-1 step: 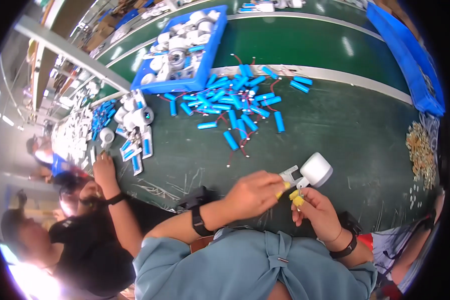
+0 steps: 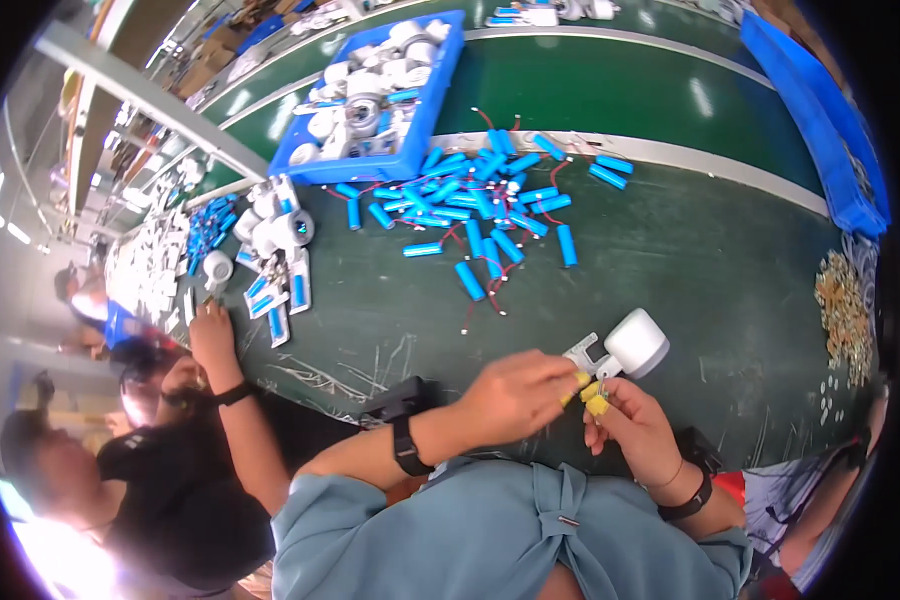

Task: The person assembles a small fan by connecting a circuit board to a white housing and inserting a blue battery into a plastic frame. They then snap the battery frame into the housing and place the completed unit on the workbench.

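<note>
My left hand (image 2: 515, 400) is closed in a pinch, with yellow coverings on the fingertips; what it pinches, if anything, is too small to make out. Close to its right, my right hand (image 2: 635, 430), also with yellow-covered fingertips, pinches a small shiny metal piece (image 2: 602, 389). Just beyond the fingertips lies a white device with a rounded cylindrical head (image 2: 637, 342). Its flat white arm, with a dark gap in it, points left toward my left hand. Whether my right fingers touch the device's near edge I cannot tell.
Blue cylindrical batteries (image 2: 477, 205) with red wires lie heaped ahead. Behind them stands a blue bin (image 2: 410, 165) of white devices. More white devices (image 2: 275, 235) lie left, near a co-worker's hand (image 2: 213, 335). Small brass-coloured parts (image 2: 843, 305) are piled at right, below another blue bin (image 2: 820, 130).
My left hand has moved slightly right, so its fingertips are nearer my right hand. The whole view has shifted a little; the right hand keeps its pinch.
</note>
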`<action>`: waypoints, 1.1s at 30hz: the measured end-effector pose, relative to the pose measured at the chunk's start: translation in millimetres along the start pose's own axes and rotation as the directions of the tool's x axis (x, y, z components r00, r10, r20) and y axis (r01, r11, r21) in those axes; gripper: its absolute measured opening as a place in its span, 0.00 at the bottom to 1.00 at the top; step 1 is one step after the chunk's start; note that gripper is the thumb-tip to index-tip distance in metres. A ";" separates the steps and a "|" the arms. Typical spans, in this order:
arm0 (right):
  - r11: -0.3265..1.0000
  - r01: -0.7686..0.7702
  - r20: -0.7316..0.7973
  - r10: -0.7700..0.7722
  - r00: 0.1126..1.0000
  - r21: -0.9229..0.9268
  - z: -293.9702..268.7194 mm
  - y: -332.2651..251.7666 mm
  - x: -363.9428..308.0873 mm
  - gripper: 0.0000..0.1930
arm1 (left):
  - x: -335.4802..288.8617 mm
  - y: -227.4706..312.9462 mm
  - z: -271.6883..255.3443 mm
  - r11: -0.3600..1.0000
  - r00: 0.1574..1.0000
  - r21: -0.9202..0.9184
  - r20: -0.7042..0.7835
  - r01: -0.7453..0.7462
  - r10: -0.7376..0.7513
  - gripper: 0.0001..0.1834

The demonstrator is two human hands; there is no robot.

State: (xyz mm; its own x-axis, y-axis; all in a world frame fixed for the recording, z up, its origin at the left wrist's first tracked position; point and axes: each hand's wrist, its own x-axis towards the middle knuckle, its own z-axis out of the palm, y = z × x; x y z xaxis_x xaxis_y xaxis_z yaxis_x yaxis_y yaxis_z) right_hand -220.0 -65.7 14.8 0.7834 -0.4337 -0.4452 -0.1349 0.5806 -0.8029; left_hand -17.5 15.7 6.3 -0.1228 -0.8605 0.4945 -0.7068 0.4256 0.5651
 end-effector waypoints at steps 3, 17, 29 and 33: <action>0.995 0.053 -0.047 -0.057 0.997 -0.081 12.9 1.4 2.8 0.09 | -3.1 6.9 4.8 0.989 0.996 0.126 -0.030 -0.075 0.079 0.19; 0.972 0.074 -0.169 -0.113 0.979 -0.224 10.4 18.8 3.7 0.06 | -21.1 25.4 12.5 0.894 0.918 -0.214 0.153 0.393 -0.367 0.12; 0.808 0.177 -0.048 -0.245 0.968 -0.562 1.8 16.3 -14.1 0.14 | -15.8 14.5 -1.0 0.873 0.890 -0.175 0.100 0.455 -0.444 0.13; 0.855 0.097 -0.142 -0.195 0.970 -0.509 0.4 16.4 -13.2 0.11 | -11.0 20.8 -2.5 0.806 0.838 -0.233 0.198 0.544 -0.508 0.13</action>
State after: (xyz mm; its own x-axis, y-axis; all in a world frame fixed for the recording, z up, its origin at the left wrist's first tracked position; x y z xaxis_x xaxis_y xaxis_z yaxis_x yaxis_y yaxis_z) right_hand -232.3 -50.3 7.6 0.7005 -0.6319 -0.3317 -0.3479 0.1035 -0.9318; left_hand -29.1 34.7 14.4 0.1181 -0.9930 -0.0037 -0.4747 -0.0597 0.8781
